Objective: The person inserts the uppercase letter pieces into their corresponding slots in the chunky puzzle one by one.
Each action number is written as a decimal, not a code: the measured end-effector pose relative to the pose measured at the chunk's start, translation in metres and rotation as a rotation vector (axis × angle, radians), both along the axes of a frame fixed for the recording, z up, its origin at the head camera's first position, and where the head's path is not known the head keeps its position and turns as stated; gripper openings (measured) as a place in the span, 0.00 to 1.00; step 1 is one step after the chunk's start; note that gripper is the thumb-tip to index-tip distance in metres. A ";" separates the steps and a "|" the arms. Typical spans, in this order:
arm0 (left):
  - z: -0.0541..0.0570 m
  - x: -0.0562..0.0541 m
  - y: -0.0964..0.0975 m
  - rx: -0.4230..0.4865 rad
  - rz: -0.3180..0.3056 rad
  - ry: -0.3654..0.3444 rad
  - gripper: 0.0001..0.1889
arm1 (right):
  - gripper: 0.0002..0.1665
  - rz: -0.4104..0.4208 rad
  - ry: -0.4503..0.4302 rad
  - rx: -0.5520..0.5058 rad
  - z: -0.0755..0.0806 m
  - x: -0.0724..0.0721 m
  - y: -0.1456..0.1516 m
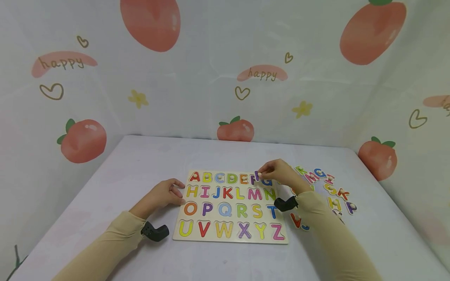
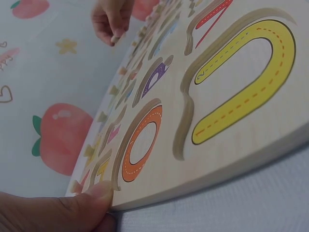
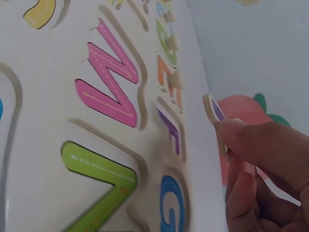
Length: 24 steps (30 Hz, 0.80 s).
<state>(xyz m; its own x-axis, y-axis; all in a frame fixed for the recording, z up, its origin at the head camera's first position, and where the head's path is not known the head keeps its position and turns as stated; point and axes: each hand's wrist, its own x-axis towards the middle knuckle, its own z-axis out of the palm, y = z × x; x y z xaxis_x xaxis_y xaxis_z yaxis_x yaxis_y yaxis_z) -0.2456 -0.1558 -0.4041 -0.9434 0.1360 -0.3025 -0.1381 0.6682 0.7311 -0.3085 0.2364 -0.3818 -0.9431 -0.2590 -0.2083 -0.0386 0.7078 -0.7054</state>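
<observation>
A wooden alphabet puzzle board [image 1: 215,198] lies on the table. My left hand [image 1: 164,194] grips its left edge; the thumb [image 2: 99,191] rests on the rim near the orange O recess [image 2: 130,166]. My right hand [image 1: 279,173] pinches a purple letter F piece [image 1: 257,176] between thumb and fingers, above the board's top row. In the right wrist view the piece [image 3: 214,107] is raised off the board, tilted, beside the purple F recess [image 3: 170,128]. Knobbed pieces A [image 1: 195,176] through E fill the top row's left part; the lower rows show bare printed recesses.
Loose letter pieces lie right of the board, among them a blue G [image 1: 319,172], a yellow H [image 1: 334,203], a purple P [image 1: 350,207] and a red V [image 1: 295,221]. The right forearm crosses over some. A printed cloth backdrop [image 1: 197,105] rises behind the table.
</observation>
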 end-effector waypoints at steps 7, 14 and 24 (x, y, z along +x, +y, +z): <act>-0.001 0.000 0.000 -0.001 -0.002 0.004 0.28 | 0.09 0.012 0.023 0.017 -0.013 -0.006 -0.009; 0.000 0.000 0.001 -0.003 0.002 0.000 0.28 | 0.08 0.009 0.033 0.029 -0.018 -0.005 -0.014; 0.001 0.001 0.001 -0.002 0.005 -0.002 0.27 | 0.08 0.000 0.002 0.029 -0.020 -0.004 -0.016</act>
